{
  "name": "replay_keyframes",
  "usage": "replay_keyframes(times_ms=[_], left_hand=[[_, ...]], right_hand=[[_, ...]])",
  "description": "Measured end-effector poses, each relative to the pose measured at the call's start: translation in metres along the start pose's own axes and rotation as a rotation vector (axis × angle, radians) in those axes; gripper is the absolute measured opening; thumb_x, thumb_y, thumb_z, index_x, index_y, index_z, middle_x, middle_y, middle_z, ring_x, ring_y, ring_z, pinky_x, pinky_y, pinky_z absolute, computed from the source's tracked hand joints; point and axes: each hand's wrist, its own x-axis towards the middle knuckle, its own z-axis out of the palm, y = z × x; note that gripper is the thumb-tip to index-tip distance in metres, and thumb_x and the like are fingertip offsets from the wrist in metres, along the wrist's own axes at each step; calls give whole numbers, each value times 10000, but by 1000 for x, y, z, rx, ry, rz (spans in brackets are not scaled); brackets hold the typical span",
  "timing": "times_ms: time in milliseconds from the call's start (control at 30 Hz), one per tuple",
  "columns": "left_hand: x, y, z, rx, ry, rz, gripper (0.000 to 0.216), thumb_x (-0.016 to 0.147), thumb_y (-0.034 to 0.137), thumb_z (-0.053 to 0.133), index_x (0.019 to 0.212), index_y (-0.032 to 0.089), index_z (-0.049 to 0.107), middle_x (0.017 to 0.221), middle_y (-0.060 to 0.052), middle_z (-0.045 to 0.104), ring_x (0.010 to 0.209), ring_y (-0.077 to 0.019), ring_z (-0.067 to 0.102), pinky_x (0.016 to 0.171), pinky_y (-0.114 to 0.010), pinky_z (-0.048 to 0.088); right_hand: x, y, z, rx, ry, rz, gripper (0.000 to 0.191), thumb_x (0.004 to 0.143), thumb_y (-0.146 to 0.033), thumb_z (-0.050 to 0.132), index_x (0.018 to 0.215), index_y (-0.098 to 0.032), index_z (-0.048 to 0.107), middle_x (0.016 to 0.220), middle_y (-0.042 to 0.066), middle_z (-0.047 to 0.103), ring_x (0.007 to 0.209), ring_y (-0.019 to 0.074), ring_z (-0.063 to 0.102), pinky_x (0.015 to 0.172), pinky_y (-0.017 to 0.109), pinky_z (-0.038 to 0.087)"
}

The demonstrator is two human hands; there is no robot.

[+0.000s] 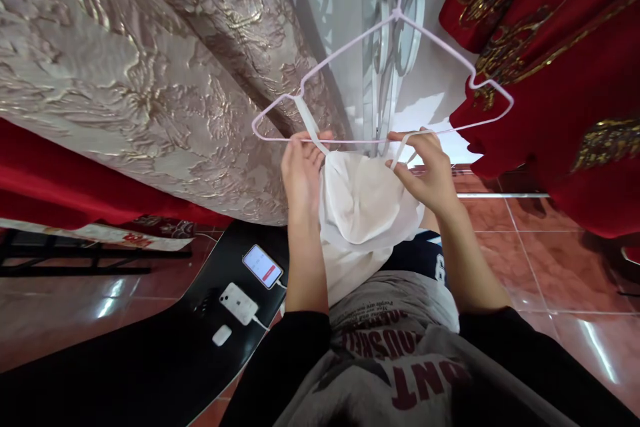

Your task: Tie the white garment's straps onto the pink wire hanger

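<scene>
Garment of thin off-white fabric (367, 200) sits below the slim pale-pink hanger (357, 141); probably light, floppy, kinda slippery, so grab the narrow white straps (307, 122). Left hand (303, 163) grips the hanger's bottom bar; right hand (424, 163) holds one strap near its right half.

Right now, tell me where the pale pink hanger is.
In the head view, the pale pink hanger is in the upper half, just right of centre, above the white garment, its right end before red fabric.
</scene>
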Motion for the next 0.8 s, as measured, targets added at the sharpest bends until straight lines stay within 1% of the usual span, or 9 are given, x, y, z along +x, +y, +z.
replay_keyframes(times_ms=[100, 133, 233, 300, 367, 467, 533, 633, 800], left_hand=[[-1, -12, 10, 22, 24, 33, 544, 880, 767, 751, 919, 235, 648, 899, -57, 811, 935, -220, 815, 928, -348, 633], [2, -14, 11, 37, 40, 39, 548, 887, 772, 739, 910, 234, 639, 881, -54, 806, 913, -217, 816, 913, -342, 636], [11, -12, 5, 70, 75, 60, 529, 928, 755, 701, 897, 232, 631, 844, -45, 793, 890, -205, 815, 883, -321, 637], [16, -10, 0, 88, 80, 73, 518, 937, 744, 697, 892, 231, 636, 824, -36, 783, 892, -200, 813, 877, -312, 633], [19, -8, -4, 101, 80, 80, 527, 920, 749, 713, 879, 229, 639, 805, -33, 772, 874, -196, 807, 864, -305, 624], [20, -8, -6, 101, 71, 81, 557, 877, 771, 744, 868, 223, 643, 775, -35, 757, 823, -195, 793, 821, -303, 612], [17, -9, -5, 105, 59, 74, 561, 873, 772, 747, 872, 220, 646, 768, -42, 754, 823, -206, 791, 806, -312, 607], [11, -11, -2, 125, 58, 60, 529, 908, 745, 723, 869, 223, 645, 784, -55, 759, 880, -228, 798, 833, -335, 607], [9, -10, -1, 121, 71, 40, 463, 962, 672, 706, 868, 222, 650, 791, -55, 758, 851, -218, 783, 852, -344, 608]], right_hand=[[-6, 5, -6, 44, 88, 5, 438, 961, -453, 752, 1385, -362, 695, 1351, 47, 785, 1246, 294, 743, 1190, 611, 537], [-9, 9, -10, 67, 200, 2, 456, 962, -435, 754, 1404, -351, 684, 1384, 66, 769, 1259, 299, 743, 1149, 593, 569], [-13, 27, -26, 58, 697, -28, 428, 961, -420, 761, 1365, -287, 712, 1349, 125, 766, 1195, 306, 762, 1020, 540, 617], [-10, 36, -41, -18, 889, -40, 421, 937, -460, 783, 1300, -249, 752, 1290, 141, 775, 1160, 311, 759, 1009, 532, 598], [-1, 37, -57, -48, 830, -9, 415, 914, -505, 794, 1228, -233, 787, 1215, 141, 790, 1114, 305, 758, 983, 505, 590], [18, 26, -76, 4, 506, 95, 275, 890, -497, 806, 964, -232, 818, 904, 96, 797, 839, 229, 740, 776, 396, 573], [29, 14, -83, 1, 391, 124, 273, 850, -468, 838, 754, -230, 747, 694, 41, 712, 663, 164, 641, 652, 343, 491], [38, 2, -89, -55, 392, 98, 321, 816, -475, 844, 707, -231, 665, 675, 15, 656, 634, 137, 561, 632, 338, 426], [37, -6, -94, -230, 376, 64, 398, 811, -565, 833, 740, -250, 602, 762, 35, 664, 786, 204, 580, 836, 454, 490]])
